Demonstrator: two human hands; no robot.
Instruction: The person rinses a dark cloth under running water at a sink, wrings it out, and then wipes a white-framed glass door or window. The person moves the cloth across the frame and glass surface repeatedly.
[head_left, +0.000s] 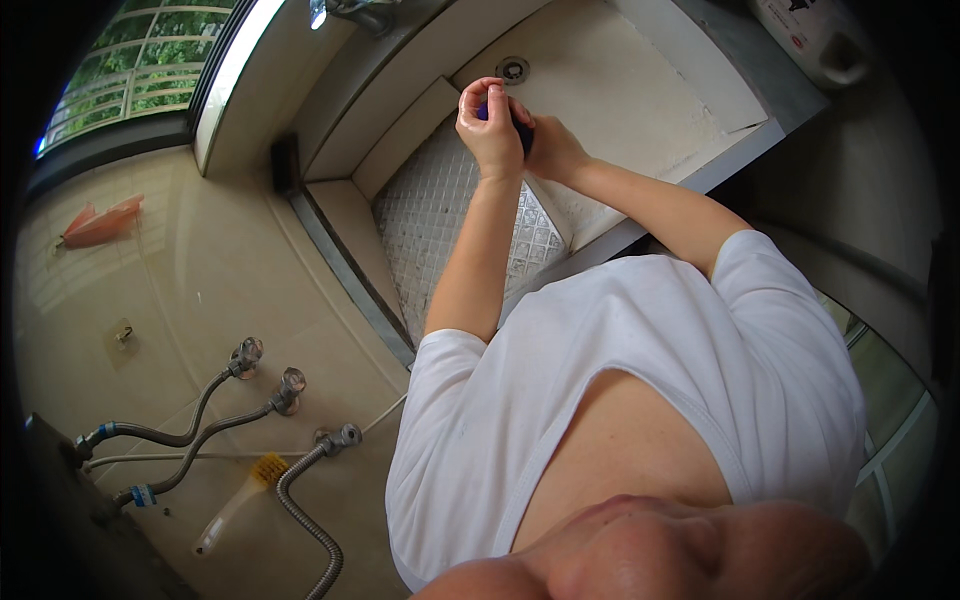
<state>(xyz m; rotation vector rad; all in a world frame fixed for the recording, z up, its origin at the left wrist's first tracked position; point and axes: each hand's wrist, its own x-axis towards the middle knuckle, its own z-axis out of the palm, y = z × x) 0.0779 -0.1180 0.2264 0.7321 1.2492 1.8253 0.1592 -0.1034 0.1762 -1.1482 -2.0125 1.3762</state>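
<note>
Both my hands are raised over a pale laundry sink. My left hand, wet-looking, curls its fingers around a small dark purple item. My right hand closes on the same item from the right, against my left hand. The item is mostly hidden by the hands, so its kind cannot be told. Beneath my left forearm lies the sink's ridged washboard. The round metal drain shows just beyond the hands.
A metal faucet is above the sink's far left side. A white plastic jug stands at the upper right. On the left are a window, a pink cloth or bag, braided hoses with valves, and a yellow-bristled brush.
</note>
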